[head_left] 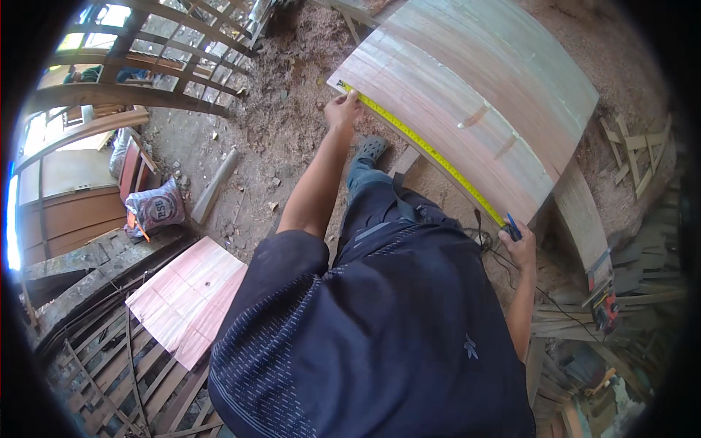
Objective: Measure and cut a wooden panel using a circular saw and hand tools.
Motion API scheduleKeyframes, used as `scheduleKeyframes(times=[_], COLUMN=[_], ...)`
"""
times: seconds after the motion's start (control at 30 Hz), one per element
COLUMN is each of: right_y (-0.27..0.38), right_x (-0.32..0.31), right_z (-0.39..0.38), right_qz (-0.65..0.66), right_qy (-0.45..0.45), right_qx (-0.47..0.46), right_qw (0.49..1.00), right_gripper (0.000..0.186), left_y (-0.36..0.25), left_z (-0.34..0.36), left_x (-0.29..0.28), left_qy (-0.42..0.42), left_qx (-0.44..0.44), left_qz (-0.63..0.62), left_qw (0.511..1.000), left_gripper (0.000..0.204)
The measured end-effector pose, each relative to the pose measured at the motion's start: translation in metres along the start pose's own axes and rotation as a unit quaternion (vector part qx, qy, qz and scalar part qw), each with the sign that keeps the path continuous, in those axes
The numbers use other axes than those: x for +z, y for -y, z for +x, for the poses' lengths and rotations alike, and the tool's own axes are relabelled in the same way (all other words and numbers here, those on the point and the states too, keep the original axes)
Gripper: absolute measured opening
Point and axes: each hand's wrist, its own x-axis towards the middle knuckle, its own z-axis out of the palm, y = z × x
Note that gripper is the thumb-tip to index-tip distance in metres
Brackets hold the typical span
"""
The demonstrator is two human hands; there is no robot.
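One yellow tape measure [438, 156]: stretched along the near edge of the pale wooden panel [423, 102]
Left hand [342, 111]: the tape is pinched near its end, by the panel's left corner
Right hand [520, 248]: a blue and dark object [514, 227] is gripped at the tape's other end
Smaller board [191, 296]: laid over wooden slats [98, 365], at the person's left
Stuffed sack [157, 204]: seen beyond that board, near a plank [215, 186] lying on the dirt [248, 95]
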Motion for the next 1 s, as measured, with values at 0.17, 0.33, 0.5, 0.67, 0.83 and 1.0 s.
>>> scheduleKeyframes(times=[0.17,0.33,0.5,0.67,0.83,1.0], right_y=[0.029,0.04,0.044,0.048,0.043,0.041], right_x=[0.009,0.007,0.008,0.011,0.012,0.013], right_z=[0.031,0.042,0.04,0.039,0.038,0.039], right_qz=[-0.014,-0.036,-0.041,-0.038,-0.022,-0.017], right_qy=[0.034,0.019,0.013,0.019,0.018,0.008], right_qx=[0.049,0.04,0.016,0.023,0.025,0.022], right_qw=[0.998,0.998,0.999,0.999,0.999,1.0], right_gripper=[0.04,0.041,0.041,0.041,0.042,0.041], left_y=[-0.009,-0.019,-0.022,-0.016,-0.014,-0.018], left_z=[0.032,0.04,0.039,0.043,0.047,0.047], left_x=[-0.013,-0.02,-0.021,-0.026,-0.027,-0.028], left_qy=[0.0,0.009,-0.014,-0.001,-0.011,-0.004], left_qx=[-0.04,-0.07,-0.059,-0.063,-0.057,-0.055], left_qz=[-0.028,0.026,0.038,0.026,0.041,0.053], left_qw=[0.999,0.997,0.997,0.998,0.997,0.997], left_gripper=[0.032,0.031,0.033,0.03,0.03,0.032])
